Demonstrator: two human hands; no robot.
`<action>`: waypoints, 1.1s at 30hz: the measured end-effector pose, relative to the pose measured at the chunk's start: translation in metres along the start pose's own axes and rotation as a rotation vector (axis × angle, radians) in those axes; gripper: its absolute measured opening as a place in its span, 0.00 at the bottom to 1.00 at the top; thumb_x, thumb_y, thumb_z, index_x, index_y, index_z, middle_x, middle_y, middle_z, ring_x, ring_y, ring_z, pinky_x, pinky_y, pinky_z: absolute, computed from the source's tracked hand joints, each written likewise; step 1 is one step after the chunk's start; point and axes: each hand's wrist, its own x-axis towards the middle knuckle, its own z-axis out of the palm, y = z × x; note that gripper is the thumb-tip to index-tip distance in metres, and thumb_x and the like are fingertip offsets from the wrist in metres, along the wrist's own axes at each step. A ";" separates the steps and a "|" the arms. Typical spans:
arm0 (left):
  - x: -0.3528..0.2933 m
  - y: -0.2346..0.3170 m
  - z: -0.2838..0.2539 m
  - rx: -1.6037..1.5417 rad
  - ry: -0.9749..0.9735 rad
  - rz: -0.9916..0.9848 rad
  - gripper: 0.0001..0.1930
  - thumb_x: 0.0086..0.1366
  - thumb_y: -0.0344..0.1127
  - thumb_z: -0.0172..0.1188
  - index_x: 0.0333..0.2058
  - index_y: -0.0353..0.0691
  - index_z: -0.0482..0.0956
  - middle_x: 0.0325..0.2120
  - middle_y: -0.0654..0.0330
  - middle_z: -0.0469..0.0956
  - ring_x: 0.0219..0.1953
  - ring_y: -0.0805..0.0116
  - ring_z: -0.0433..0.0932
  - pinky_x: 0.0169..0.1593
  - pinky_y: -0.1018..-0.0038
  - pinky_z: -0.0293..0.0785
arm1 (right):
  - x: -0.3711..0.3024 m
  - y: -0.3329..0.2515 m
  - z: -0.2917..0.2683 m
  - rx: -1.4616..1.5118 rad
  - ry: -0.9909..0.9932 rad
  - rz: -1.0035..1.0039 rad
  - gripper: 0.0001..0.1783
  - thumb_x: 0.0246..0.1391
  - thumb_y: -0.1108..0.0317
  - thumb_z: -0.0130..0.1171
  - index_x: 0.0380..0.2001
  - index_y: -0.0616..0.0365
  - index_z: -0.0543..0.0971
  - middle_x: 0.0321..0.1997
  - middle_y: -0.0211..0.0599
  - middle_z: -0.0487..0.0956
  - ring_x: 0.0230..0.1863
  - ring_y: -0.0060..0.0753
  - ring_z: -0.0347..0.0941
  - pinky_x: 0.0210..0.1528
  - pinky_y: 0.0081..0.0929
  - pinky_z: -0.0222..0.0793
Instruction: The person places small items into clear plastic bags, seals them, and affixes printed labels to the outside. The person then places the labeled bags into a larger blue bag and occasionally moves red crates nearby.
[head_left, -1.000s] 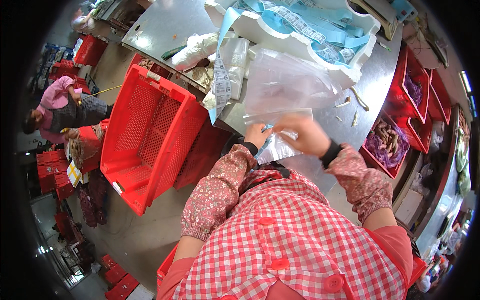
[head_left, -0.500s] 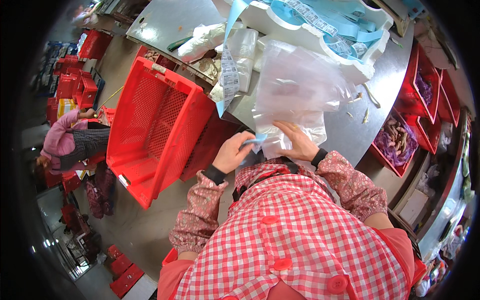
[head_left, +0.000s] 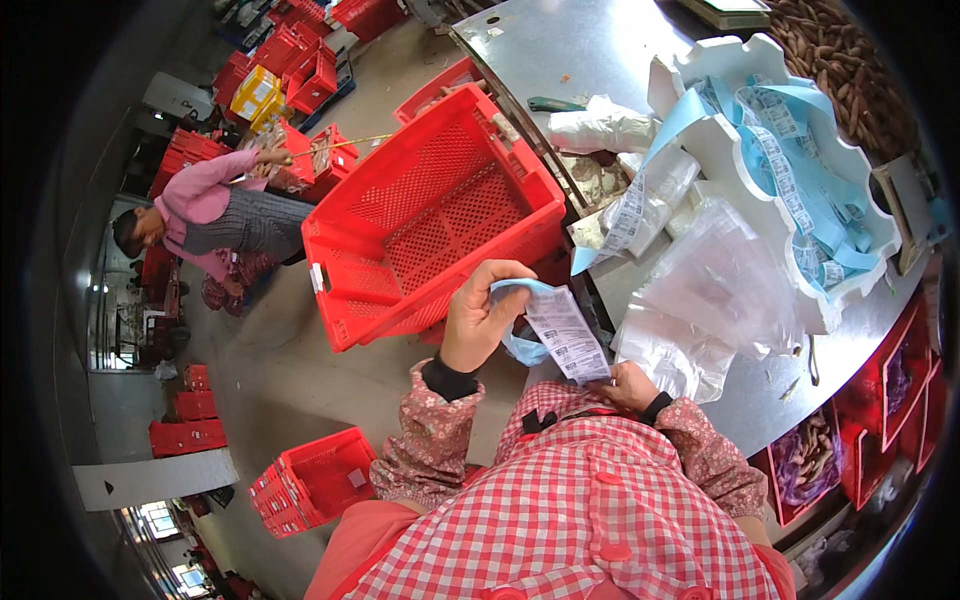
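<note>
Both hands have come off the clear bags on the bench and now sit close to the chest, with a label strip between them. Left hand is curled shut on the top of the label strip, a white printed sticker run on pale blue backing; right hand pinches its lower end, fingers mostly hidden beneath the paper. Judgement: to peel cleanly, keep the strip taut between both grips and lift one sticker by its corner. Left to right: a co-worker in a pink top bends over crates at far left; a red slatted crate leans tilted against the bench edge; stacked clear plastic bags lie on the steel bench; a white foam tray holds loose coils of blue-backed label tape; red bins stand at right.
</note>
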 end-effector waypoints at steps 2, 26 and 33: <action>-0.002 -0.001 -0.002 0.144 -0.075 0.012 0.08 0.66 0.26 0.63 0.43 0.37 0.77 0.33 0.66 0.77 0.37 0.80 0.74 0.43 0.81 0.71 | -0.006 0.012 0.002 0.067 0.050 0.001 0.12 0.57 0.62 0.63 0.38 0.57 0.85 0.29 0.49 0.84 0.27 0.37 0.81 0.36 0.35 0.75; 0.032 -0.229 0.159 0.169 -0.879 -0.526 0.15 0.69 0.40 0.60 0.30 0.32 0.79 0.18 0.68 0.70 0.23 0.80 0.65 0.28 0.75 0.64 | -0.106 -0.017 -0.040 -0.220 1.075 -0.024 0.14 0.59 0.70 0.59 0.48 0.62 0.80 0.50 0.46 0.81 0.49 0.46 0.78 0.52 0.36 0.73; 0.019 -0.272 0.174 0.574 -0.674 -0.092 0.13 0.70 0.40 0.56 0.38 0.32 0.78 0.27 0.54 0.80 0.28 0.63 0.79 0.35 0.68 0.74 | -0.090 0.032 -0.015 -0.651 0.552 0.151 0.39 0.57 0.63 0.58 0.70 0.59 0.58 0.75 0.44 0.58 0.75 0.44 0.54 0.74 0.45 0.49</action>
